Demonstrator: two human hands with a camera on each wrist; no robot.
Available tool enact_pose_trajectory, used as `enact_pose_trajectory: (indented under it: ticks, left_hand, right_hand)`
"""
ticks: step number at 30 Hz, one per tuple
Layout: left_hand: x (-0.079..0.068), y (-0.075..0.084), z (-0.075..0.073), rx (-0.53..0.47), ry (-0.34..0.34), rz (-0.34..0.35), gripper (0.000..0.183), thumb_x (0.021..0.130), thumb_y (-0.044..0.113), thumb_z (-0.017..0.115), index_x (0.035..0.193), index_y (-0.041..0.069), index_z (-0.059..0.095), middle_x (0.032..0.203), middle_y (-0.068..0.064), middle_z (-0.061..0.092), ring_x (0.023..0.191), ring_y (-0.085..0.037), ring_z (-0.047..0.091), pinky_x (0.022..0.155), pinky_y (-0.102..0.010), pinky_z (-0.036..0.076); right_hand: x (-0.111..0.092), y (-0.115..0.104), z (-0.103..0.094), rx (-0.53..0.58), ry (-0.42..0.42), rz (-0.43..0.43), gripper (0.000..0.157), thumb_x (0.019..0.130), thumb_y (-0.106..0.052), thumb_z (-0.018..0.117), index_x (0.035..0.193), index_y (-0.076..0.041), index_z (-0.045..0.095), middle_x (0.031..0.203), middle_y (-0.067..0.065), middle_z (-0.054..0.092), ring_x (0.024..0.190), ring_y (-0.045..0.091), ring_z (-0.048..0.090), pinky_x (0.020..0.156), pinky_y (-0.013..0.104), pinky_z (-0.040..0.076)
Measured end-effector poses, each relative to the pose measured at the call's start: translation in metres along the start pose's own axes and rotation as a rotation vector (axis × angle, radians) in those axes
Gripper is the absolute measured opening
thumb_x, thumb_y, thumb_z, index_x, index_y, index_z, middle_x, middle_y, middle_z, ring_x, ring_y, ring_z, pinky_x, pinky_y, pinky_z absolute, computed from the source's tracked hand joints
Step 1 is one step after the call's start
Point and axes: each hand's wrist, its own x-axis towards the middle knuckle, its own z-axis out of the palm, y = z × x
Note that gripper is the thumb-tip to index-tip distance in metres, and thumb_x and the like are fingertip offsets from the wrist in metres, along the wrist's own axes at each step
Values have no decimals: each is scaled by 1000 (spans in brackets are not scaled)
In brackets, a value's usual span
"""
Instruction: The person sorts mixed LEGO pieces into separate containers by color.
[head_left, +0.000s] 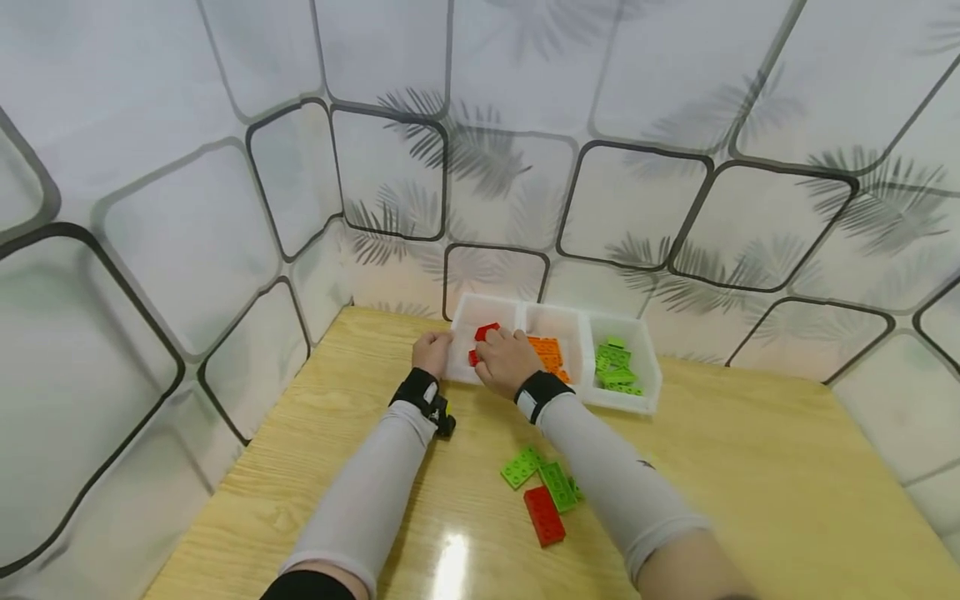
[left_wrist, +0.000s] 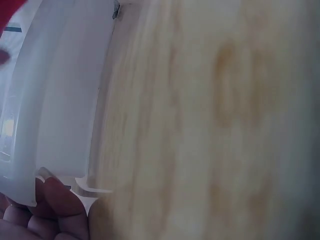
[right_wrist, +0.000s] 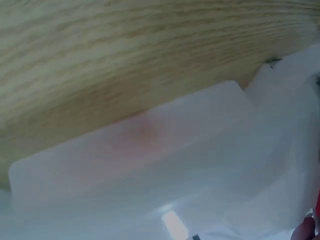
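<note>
A white three-part tray (head_left: 617, 403) stands against the back wall. My left hand (head_left: 432, 353) grips its left front corner, with the fingers curled at the rim (left_wrist: 25, 165) in the left wrist view. My right hand (head_left: 508, 360) reaches over the left compartment, its fingers bent down at a red brick (head_left: 473, 358). Another red brick (head_left: 487, 331) shows just beyond the fingers. Only a fingertip (right_wrist: 303, 229) beside red shows at the right wrist view's corner. Orange bricks (head_left: 547, 352) lie in the middle compartment, partly behind the right hand.
Several green bricks (head_left: 617, 365) fill the right compartment. On the wooden table (head_left: 750, 467), nearer me, lie a red brick (head_left: 544, 517), a green brick (head_left: 521, 467) and another green brick (head_left: 557, 486). A patterned curtain (head_left: 495, 192) encloses the back and sides.
</note>
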Motion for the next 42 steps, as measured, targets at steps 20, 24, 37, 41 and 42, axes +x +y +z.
enact_pose_trajectory:
  ticks: [20, 24, 37, 41, 42]
  left_hand:
    - [-8, -21, 23, 10, -43, -31, 33, 94, 30, 58, 104, 0, 67, 100, -13, 62, 89, -25, 54, 78, -34, 42]
    - [-6, -22, 23, 18, -42, -34, 33, 94, 30, 57, 105, 0, 67, 103, -15, 62, 91, -27, 55, 80, -35, 43]
    - [8, -5, 8, 34, -28, -28, 36, 95, 31, 54, 108, -1, 65, 110, -16, 61, 96, -26, 53, 83, -34, 41]
    - [8, 1, 3, 23, -11, -7, 36, 94, 29, 55, 109, -3, 65, 113, -17, 61, 98, -28, 54, 84, -35, 42]
    - [8, 2, 3, 20, -12, -4, 37, 94, 29, 55, 109, -3, 65, 114, -18, 61, 99, -28, 54, 85, -35, 41]
  right_hand:
    - [-27, 10, 17, -98, -123, 142, 64, 98, -26, 57, 154, -13, 29, 159, 9, 24, 147, 31, 15, 116, 52, 13]
    - [-37, 17, 11, -82, -124, 142, 72, 97, -42, 55, 155, -11, 25, 160, 9, 20, 148, 30, 12, 116, 52, 14]
    - [-91, 33, -18, 138, -136, 10, 77, 95, -36, 62, 154, -7, 23, 158, 15, 23, 144, 35, 24, 115, 47, 20]
    - [-112, 19, -27, 265, -198, -11, 72, 95, -41, 61, 153, -13, 30, 153, 14, 35, 132, 35, 42, 106, 47, 37]
    - [-118, 16, -29, 284, -208, -14, 70, 94, -42, 62, 152, -15, 33, 148, 13, 40, 127, 33, 46, 103, 46, 41]
